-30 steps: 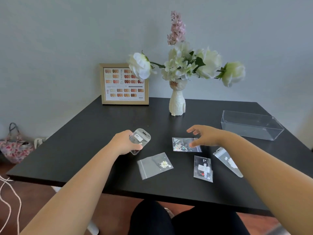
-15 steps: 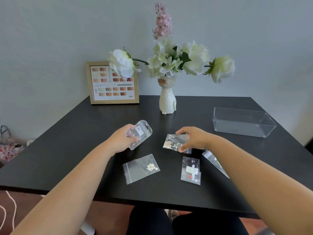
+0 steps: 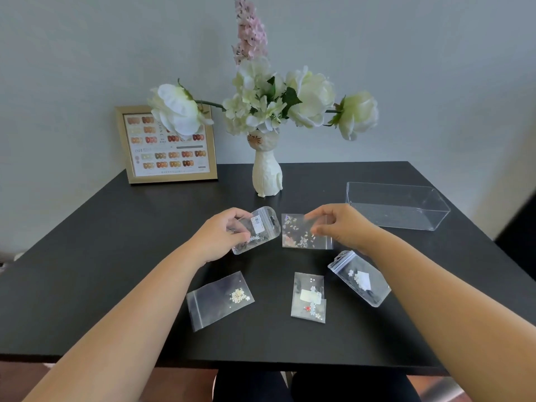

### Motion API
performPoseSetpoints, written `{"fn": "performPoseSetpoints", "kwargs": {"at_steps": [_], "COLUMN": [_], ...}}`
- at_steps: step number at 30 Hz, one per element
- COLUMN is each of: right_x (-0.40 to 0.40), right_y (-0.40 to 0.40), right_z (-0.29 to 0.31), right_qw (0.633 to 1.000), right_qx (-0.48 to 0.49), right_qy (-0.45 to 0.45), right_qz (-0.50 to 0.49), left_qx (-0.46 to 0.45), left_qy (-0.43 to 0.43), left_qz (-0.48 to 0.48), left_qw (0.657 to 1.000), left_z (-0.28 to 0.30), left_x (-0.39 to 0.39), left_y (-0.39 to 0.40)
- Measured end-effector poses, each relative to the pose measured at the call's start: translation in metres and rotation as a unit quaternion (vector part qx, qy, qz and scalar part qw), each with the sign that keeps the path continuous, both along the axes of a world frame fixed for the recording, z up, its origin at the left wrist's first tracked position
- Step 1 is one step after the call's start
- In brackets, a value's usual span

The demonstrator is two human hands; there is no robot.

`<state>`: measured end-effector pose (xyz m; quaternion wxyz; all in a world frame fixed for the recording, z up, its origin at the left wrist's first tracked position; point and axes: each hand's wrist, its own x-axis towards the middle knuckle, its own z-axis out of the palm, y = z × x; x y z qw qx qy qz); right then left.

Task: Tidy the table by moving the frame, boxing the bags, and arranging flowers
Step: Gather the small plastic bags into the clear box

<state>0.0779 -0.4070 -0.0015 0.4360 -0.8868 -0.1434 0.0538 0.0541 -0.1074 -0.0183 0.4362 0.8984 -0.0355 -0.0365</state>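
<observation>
Head view: at frame centre the left hand [image 3: 223,233] grips a clear hang-hole bag [image 3: 256,229], its long axis tilted up toward the upper right, tiny pale charms inside. Just right of it the right hand [image 3: 342,224] pinches a square bag [image 3: 301,232] of glittery bits by its right edge. Three more bags [image 3: 219,298] lie flat lower down on the black table [image 3: 87,271]. Clear box [image 3: 397,206] sits at right, frame [image 3: 168,146] upper left, beside the flowers [image 3: 269,97]
</observation>
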Motion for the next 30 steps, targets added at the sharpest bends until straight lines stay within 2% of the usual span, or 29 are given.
{"fn": "performPoseSetpoints", "kwargs": {"at_steps": [6, 12, 17, 23, 27, 30], "right_x": [0.007, 0.031, 0.044, 0.046, 0.046, 0.037], "right_y": [-0.056, -0.131, -0.165, -0.182, -0.18, -0.178], "right_z": [0.026, 0.037, 0.014, -0.004, -0.018, -0.026], "right_qw": [0.988, 0.96, 0.958, 0.96, 0.945, 0.937], "right_qx": [0.024, 0.039, -0.051, -0.061, -0.126, -0.135], "right_qy": [-0.105, -0.141, -0.12, -0.087, -0.138, -0.181], "right_qz": [-0.113, -0.24, -0.254, -0.259, -0.267, -0.268], "left_qx": [0.022, 0.002, 0.016, 0.022, 0.022, 0.025], "left_qy": [-0.012, -0.034, -0.096, -0.166, -0.15, -0.137], "left_qz": [-0.056, -0.109, -0.142, -0.131, -0.115, -0.11], "left_qw": [0.998, 0.993, 0.985, 0.977, 0.982, 0.984], "left_z": [0.01, 0.018, 0.032, 0.045, 0.04, 0.033], "left_x": [0.016, 0.033, 0.052, 0.08, 0.097, 0.106], "left_y": [-0.047, -0.107, -0.163, -0.218, -0.24, -0.249]}}
